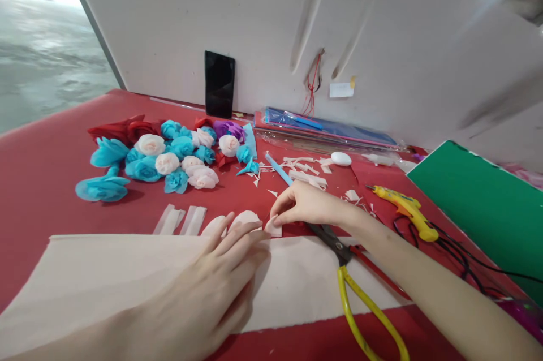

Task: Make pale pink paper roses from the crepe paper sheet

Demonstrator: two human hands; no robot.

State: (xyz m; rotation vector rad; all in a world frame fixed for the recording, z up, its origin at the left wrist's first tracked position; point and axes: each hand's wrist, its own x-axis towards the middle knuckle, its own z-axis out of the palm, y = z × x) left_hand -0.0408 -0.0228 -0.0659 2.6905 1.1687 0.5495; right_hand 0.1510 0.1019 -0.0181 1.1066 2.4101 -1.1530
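Note:
My left hand [229,270] lies flat with its fingers stretched out over a long sheet of pale paper [106,265]. Its fingertips reach the rounded pale paper pieces [245,218] at the sheet's far edge. Just beyond them, my right hand [301,202] pinches a small pale paper piece [275,230] between thumb and fingers. Under my right forearm lie yellow-handled scissors [339,250], partly hidden, beside a red stick-like thing [382,275]. Two pale paper strips [194,220] rest left of the rounded pieces.
Blue, white, red and purple paper flowers [182,149] cluster at the back left. A black phone [219,85] leans on the wall. Paper scraps [305,171] lie mid-table. On the right are a yellow glue gun [401,205] with a black cord and a green board [479,214].

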